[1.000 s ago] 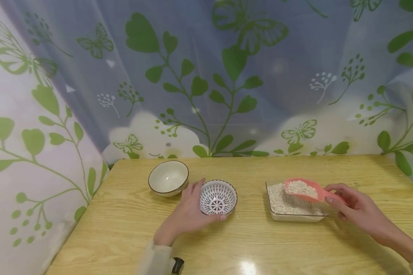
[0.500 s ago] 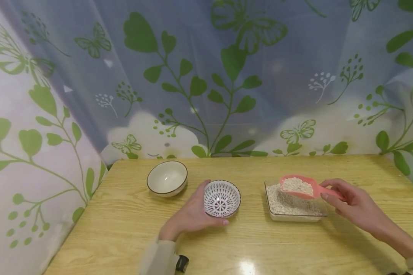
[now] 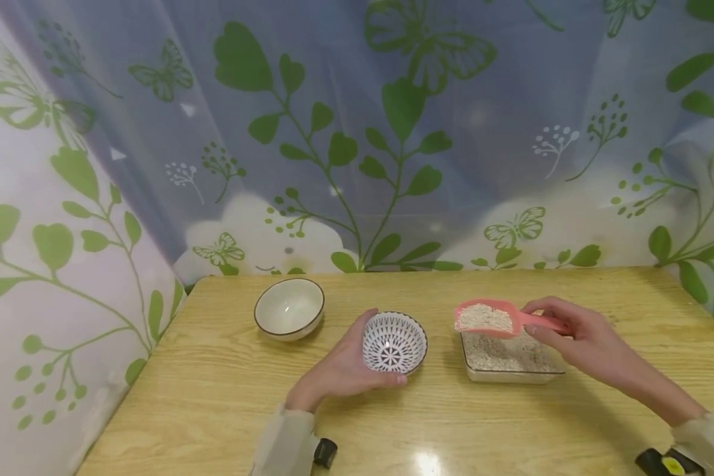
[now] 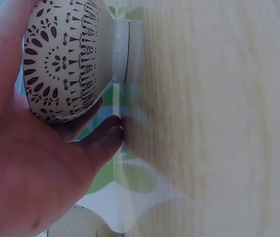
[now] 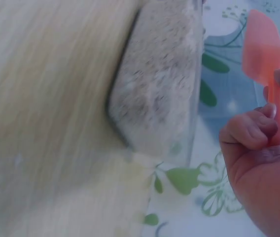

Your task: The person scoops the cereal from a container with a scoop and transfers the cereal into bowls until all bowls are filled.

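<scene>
Your left hand (image 3: 351, 367) is wrapped round the outer side of the patterned bowl (image 3: 395, 343): thumb on the near side, fingers round the far side. Mouth faces up toward you and nothing shows inside; that grip likely steadies it and leaves its inner side, facing the other hand, free of fingers. Foot sits right down at the counter (image 3: 464, 430); can't tell if it's touching. Your right hand (image 3: 583, 340) is clamped on the handle of the scoop (image 3: 516, 320), thumb and fingers pinching it from behind the head. Scoop lies about level, heaped with pale flakes (image 3: 482, 318), presumably flat so the load doesn't slide off. Its head is raised clear of the dish (image 3: 514, 377), which sits below and just inside your right hand, with more flakes in it. Lip pokes past the dish edge, aimed at your left hand, with a gap to the bowl. Hands are well apart, bowl and dish between them, so my read is the layout makes for a short reach across. Both forearms angle inward from your sides. Plain bowl (image 3: 289, 307) stands beyond your left hand on its outer side, untouched, likely parked out of the scoop's way.
</scene>
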Demonstrator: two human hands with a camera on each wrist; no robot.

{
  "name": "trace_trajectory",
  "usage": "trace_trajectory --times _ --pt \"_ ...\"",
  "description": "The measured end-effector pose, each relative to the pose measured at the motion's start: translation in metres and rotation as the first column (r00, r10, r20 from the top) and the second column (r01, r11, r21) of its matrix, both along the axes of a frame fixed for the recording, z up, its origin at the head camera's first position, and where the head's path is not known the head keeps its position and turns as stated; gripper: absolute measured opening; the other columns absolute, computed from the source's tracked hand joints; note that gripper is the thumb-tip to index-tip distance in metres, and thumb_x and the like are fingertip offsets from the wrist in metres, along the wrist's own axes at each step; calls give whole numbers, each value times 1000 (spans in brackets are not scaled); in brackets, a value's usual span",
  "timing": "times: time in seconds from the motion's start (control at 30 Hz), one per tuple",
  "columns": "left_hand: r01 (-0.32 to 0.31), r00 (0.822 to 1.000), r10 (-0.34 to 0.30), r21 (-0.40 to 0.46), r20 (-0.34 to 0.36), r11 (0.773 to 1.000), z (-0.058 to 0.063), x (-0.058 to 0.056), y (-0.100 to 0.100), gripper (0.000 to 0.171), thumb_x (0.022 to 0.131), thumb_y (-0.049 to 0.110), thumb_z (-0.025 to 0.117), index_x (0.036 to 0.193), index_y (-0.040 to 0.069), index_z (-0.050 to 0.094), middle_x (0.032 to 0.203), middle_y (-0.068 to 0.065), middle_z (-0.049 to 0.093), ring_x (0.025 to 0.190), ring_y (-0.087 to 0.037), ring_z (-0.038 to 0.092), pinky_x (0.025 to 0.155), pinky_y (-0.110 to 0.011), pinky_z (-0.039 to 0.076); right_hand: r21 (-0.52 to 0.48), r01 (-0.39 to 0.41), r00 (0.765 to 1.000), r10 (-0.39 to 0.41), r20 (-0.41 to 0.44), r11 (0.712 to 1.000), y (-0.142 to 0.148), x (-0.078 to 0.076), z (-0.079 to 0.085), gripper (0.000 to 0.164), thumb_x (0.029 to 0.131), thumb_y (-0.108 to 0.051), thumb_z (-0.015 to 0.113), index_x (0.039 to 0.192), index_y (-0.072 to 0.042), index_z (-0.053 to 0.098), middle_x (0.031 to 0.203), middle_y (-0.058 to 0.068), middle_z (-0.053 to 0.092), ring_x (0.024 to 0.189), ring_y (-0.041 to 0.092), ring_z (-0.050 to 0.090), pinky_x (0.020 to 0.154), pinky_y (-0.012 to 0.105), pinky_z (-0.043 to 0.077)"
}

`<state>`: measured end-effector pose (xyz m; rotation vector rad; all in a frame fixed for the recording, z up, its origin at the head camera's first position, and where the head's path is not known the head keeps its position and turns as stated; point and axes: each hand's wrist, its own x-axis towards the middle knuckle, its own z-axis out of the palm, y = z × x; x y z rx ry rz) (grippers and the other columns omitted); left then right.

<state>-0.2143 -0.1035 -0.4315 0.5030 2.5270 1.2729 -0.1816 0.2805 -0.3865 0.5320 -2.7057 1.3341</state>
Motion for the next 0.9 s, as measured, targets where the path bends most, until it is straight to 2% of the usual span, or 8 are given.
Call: trace_trajectory --times 0.17,0.3,0.4,0.5,0.7,0.8,0.9 --pt "-4 1000 4 7 -5 1000 0 0 2 128 67 49 93 164 20 15 156 -17 43 141 -36 47 117 -63 37 -2 -54 999 54 3 999 -15 -7 3 22 101 -13 65 123 -15 65 72 -2 55 58 12 44 52 30 37" --pt "5 1000 -5 14 -12 1000 2 0 3 127 68 49 93 164 18 15 157 -19 41 141 -38 47 116 -63 37 -8 -93 996 93 13 996 -27 -13 7 21 101 -13 65 121 -15 66 76 2 63 57 9 43 52 29 38" --pt "8 1000 -8 11 -9 1000 2 0 3 127 68 48 92 164 18 14 156 -19 41 141 -38 47 116 -63 38 7 -119 993 119 5 993 -38 -17 10 19 100 -14 66 119 -15 67 73 1 63 57 6 41 52 27 38" --pt "12 1000 -11 11 -8 1000 2 -2 4 127 68 48 92 164 17 14 155 -17 43 139 -36 48 115 -61 40 30 -136 991 136 11 990 -48 -22 14 17 100 -16 67 117 -17 67 66 -5 55 55 3 37 51 26 37" --pt "16 1000 -16 12 -10 1000 1 -6 4 127 69 48 92 164 15 15 152 -14 45 137 -33 49 115 -58 41 88 -164 986 161 50 982 -67 -32 20 16 101 -22 67 116 -18 67 60 -10 29 53 2 28 51 26 33" --pt "18 1000 -18 10 -5 1000 2 -7 5 126 69 47 92 163 15 15 152 -14 45 137 -32 48 116 -57 40 131 -174 984 168 55 976 -74 -36 24 16 101 -25 67 115 -18 67 59 -10 27 52 2 28 52 25 33" --pt "23 1000 -23 10 0 1000 3 -7 5 125 69 46 92 163 15 16 152 -13 45 136 -31 48 117 -56 40 182 -182 983 174 58 966 -81 -39 29 15 100 -25 67 113 -18 68 59 -10 35 52 2 32 52 23 35"
